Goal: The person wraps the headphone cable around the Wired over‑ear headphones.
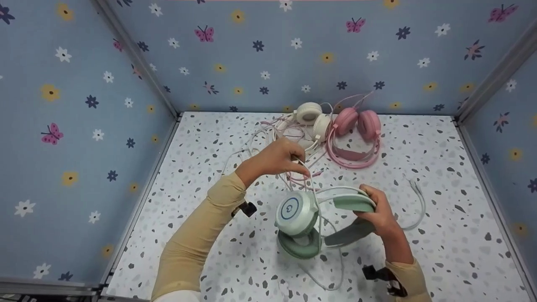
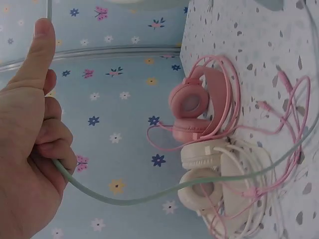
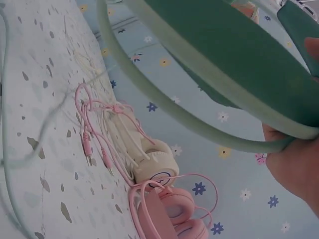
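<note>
Light green over-ear headphones [image 1: 295,224] are held above the table, ear cups toward the left and headband toward the right. My right hand [image 1: 381,212] grips the headband [image 3: 214,74], whose darker green padding fills the upper right wrist view. With curled fingers my left hand [image 1: 279,157] holds the thin green cable [image 2: 149,199], raised above the ear cups. From that hand the cable runs down across the cups, and a loop of it hangs below them. Its plug end [image 1: 413,184] lies on the table to the right of my right hand.
At the back of the speckled white table [image 1: 201,159] lie white headphones [image 1: 309,113] and pink headphones [image 1: 350,157], side by side. Their white and pink cables [image 2: 284,119] are tangled together in front. Flower-patterned panels [image 1: 268,54] wall in the back and both sides.
</note>
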`<state>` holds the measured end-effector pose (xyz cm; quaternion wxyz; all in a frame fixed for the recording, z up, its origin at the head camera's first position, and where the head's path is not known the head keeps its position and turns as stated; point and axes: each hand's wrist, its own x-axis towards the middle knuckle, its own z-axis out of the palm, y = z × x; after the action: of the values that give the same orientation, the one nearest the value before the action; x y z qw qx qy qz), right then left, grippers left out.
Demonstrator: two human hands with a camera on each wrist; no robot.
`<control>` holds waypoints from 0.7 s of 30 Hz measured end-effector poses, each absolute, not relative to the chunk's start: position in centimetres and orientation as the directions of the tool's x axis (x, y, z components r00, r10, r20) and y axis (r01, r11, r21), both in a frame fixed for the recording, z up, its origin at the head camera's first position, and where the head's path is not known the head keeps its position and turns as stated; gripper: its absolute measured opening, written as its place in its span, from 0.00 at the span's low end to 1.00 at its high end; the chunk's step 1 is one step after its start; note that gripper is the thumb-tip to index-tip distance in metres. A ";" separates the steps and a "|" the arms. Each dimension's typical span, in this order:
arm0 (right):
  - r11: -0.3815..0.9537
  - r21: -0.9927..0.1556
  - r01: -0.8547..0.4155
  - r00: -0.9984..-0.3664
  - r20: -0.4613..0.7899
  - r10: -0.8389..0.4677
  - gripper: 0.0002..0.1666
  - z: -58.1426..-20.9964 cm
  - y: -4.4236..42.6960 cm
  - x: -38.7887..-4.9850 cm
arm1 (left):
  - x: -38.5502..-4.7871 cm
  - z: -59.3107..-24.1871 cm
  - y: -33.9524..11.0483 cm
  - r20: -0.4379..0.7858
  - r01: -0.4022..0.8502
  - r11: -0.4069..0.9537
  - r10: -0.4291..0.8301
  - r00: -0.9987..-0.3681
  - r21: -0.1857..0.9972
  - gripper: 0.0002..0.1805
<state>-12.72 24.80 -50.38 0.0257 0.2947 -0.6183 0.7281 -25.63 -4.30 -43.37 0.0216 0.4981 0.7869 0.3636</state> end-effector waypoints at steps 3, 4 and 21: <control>-0.412 -0.844 -0.343 -0.820 0.483 -0.307 0.11 -50.1 24.8 -12.7 | -25.2 -45.1 -3.9 0.267 0.613 0.152 0.801 -0.536 0.775 0.09; -0.462 -0.825 -0.325 -0.819 0.490 -0.299 0.12 -50.0 24.8 -12.7 | -25.0 -45.9 -3.7 0.248 0.558 0.122 0.804 -0.541 0.821 0.08; -0.726 -0.656 -0.206 -0.856 0.481 -0.191 0.19 -50.6 25.9 -13.1 | -17.6 -57.7 -1.3 0.296 0.183 -0.234 0.717 -0.630 0.955 0.42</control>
<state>-13.05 25.86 -50.62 0.0044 0.2683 -0.3699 0.8895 -17.62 -1.26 -57.72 0.1949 0.3831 0.5876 0.6856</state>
